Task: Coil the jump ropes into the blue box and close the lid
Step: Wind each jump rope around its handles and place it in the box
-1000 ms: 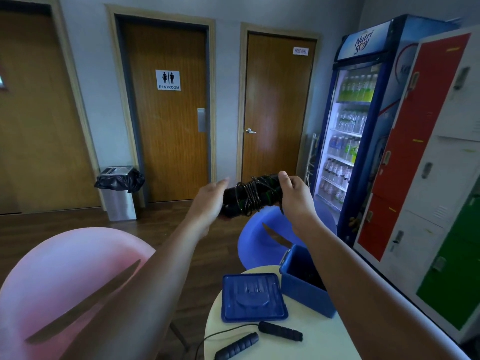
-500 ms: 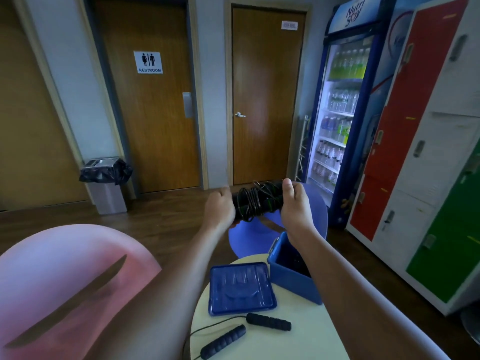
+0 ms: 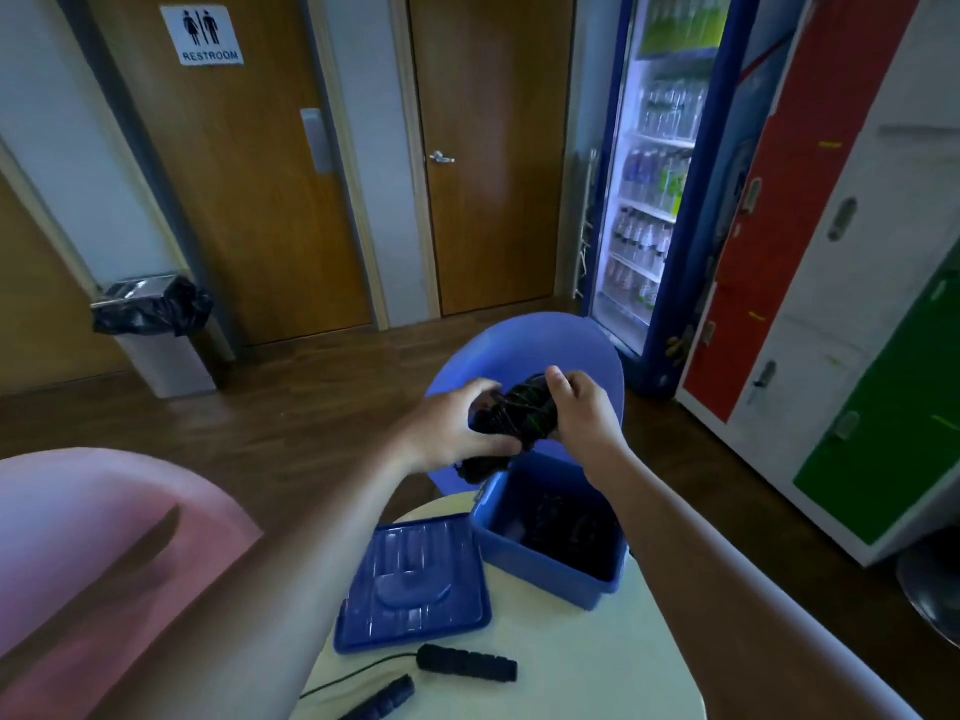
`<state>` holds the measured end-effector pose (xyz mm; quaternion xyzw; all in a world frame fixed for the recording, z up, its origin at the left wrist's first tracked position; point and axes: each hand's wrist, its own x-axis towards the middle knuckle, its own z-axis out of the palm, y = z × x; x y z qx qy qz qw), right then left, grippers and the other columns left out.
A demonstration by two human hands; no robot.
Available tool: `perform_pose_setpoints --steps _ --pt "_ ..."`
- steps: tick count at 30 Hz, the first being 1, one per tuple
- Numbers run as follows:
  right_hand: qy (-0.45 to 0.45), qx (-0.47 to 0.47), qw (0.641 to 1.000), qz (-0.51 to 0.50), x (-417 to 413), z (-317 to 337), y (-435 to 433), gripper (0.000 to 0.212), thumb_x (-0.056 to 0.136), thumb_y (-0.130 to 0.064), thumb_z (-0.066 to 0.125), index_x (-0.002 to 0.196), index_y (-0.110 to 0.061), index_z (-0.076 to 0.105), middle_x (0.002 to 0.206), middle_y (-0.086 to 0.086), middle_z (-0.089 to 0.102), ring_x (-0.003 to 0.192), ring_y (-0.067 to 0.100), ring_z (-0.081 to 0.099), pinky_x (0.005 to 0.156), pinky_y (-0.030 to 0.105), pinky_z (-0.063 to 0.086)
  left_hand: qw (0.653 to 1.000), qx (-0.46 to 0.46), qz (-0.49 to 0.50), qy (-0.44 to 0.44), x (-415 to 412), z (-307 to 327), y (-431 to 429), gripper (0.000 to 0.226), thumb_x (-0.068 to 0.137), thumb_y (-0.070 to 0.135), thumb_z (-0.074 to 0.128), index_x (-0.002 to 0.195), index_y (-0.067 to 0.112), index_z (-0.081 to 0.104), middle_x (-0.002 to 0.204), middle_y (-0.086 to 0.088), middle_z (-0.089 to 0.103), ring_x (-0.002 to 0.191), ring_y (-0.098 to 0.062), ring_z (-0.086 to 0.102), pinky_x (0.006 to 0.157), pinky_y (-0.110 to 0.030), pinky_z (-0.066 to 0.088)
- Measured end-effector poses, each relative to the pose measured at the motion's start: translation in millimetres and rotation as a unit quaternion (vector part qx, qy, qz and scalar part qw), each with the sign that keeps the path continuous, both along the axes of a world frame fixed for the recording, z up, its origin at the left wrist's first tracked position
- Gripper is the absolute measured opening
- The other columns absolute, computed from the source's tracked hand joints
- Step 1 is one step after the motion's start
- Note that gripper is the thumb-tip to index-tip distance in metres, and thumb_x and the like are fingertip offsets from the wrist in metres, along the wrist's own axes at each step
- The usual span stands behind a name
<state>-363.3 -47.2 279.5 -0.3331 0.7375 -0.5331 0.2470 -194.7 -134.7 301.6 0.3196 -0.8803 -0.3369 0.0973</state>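
Note:
A coiled black jump rope bundle (image 3: 519, 418), its cord wound around the handles, hangs just above the far rim of the open blue box (image 3: 530, 556). My left hand (image 3: 457, 428) grips its left end and my right hand (image 3: 576, 407) grips its right end. Dark coiled rope lies inside the box. The blue lid (image 3: 410, 584) rests flat on the round white table (image 3: 571, 662), left of the box. A second jump rope (image 3: 467, 662) with two black handles and a thin cord lies uncoiled near the table's front edge.
A blue chair (image 3: 540, 345) stands behind the table and a pink chair (image 3: 104, 537) to the left. A drinks fridge (image 3: 654, 174) and coloured lockers (image 3: 831, 252) line the right wall. A bin (image 3: 156, 330) stands by the restroom door.
Both hands have lowered the coiled rope bundle from chest height down to just above the blue box. The view has tilted downward.

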Motion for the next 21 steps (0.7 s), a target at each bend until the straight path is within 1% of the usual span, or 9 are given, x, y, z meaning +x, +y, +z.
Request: perform_pose_setpoints --steps 1,3,8,11,14,16,18,19,21 --pt "0.0 0.01 1.0 -0.002 -11.8 -6.7 -2.9 0.038 0.101 -0.054 0.042 0.099 -0.019 0.059 0.083 0.002 0.062 0.072 0.021 0.058 0.064 0.034 0.042 1.0 -0.01 -0.004 -0.024 -15.3 -6.2 -2.5 0.089 0.074 0.054 0.083 0.148 0.029 0.04 0.133 0.006 0.06 0.12 -0.015 0.058 0.095 -0.031 0.047" --pt "-0.003 0.028 1.0 -0.009 -33.5 -23.1 -8.3 0.038 0.1 -0.054 0.042 0.102 -0.02 0.059 0.084 0.0 0.062 0.073 0.02 0.056 0.066 0.033 0.04 0.997 -0.043 0.001 -0.065 -44.9 -21.5 -6.9 0.094 0.07 0.05 0.087 0.147 0.029 0.038 0.131 0.001 0.061 0.118 -0.02 0.059 0.085 -0.031 0.045" --pt "0.01 0.067 0.998 -0.012 -77.0 -66.9 -17.5 0.04 0.102 -0.049 0.042 0.115 -0.016 0.062 0.097 -0.001 0.063 0.091 0.021 0.06 0.073 0.031 0.041 0.992 -0.053 0.038 -0.112 -101.3 -73.9 -17.5 0.082 0.062 0.05 0.085 0.131 0.028 0.045 0.117 -0.002 0.068 0.106 -0.024 0.065 0.07 -0.03 0.043" --pt "0.016 0.107 0.994 -0.01 -98.6 -90.6 -23.7 0.04 0.103 -0.045 0.042 0.123 -0.015 0.06 0.108 0.003 0.065 0.109 0.028 0.058 0.084 0.034 0.041 0.988 -0.028 0.068 -0.137 -121.9 -112.2 -22.9 0.073 0.064 0.05 0.082 0.122 0.021 0.047 0.109 -0.005 0.069 0.101 -0.028 0.065 0.069 -0.035 0.048" --pt "0.043 0.173 0.984 -0.007 -116.6 -122.8 -20.8 0.032 0.101 -0.035 0.045 0.118 -0.014 0.061 0.109 0.009 0.065 0.105 0.033 0.058 0.083 0.036 0.045 0.979 -0.003 0.1 -0.179 -131.7 -151.6 -29.5 0.066 0.067 0.049 0.078 0.113 0.019 0.041 0.102 -0.011 0.065 0.098 -0.037 0.063 0.074 -0.041 0.053" --pt "0.111 0.221 0.969 -0.004 -125.6 -147.5 -12.3 0.026 0.099 -0.026 0.048 0.116 -0.01 0.061 0.115 0.014 0.063 0.106 0.035 0.057 0.085 0.037 0.046 0.967 -0.004 0.12 -0.225 -136.0 -174.5 -32.4 0.066 0.073 0.047 0.077 0.117 0.017 0.038 0.108 -0.013 0.062 0.098 -0.039 0.062 0.075 -0.043 0.054" --pt "0.176 0.264 0.948 0.008 -131.8 -170.2 -3.1 0.023 0.098 -0.017 0.05 0.117 -0.006 0.059 0.12 0.017 0.058 0.109 0.036 0.054 0.089 0.04 0.046 0.952 -0.018 0.138 -0.272 -141.5 -192.9 -32.3 0.074 0.079 0.043 0.076 0.132 0.012 0.035 0.119 -0.016 0.058 0.105 -0.039 0.059 0.07 -0.039 0.049" --pt "0.189 0.282 0.94 0.014 -133.7 -178.5 1.3 0.025 0.098 -0.014 0.05 0.12 -0.006 0.057 0.123 0.017 0.056 0.111 0.035 0.053 0.091 0.041 0.046 0.946 -0.029 0.147 -0.289 -144.8 -201.1 -31.3 0.075 0.081 0.041 0.077 0.134 0.009 0.035 0.122 -0.017 0.056 0.107 -0.039 0.059 0.068 -0.038 0.047" --pt "0.19 0.309 0.932 0.019 -136.9 -192.4 7.3 0.03 0.098 -0.011 0.05 0.127 -0.006 0.053 0.127 0.015 0.051 0.115 0.034 0.05 0.092 0.042 0.046 0.936 -0.055 0.161 -0.308 -152.3 -217.2 -28.6 0.073 0.081 0.038 0.079 0.133 0.007 0.038 0.13 -0.017 0.051 0.113 -0.037 0.059 0.071 -0.039 0.045"
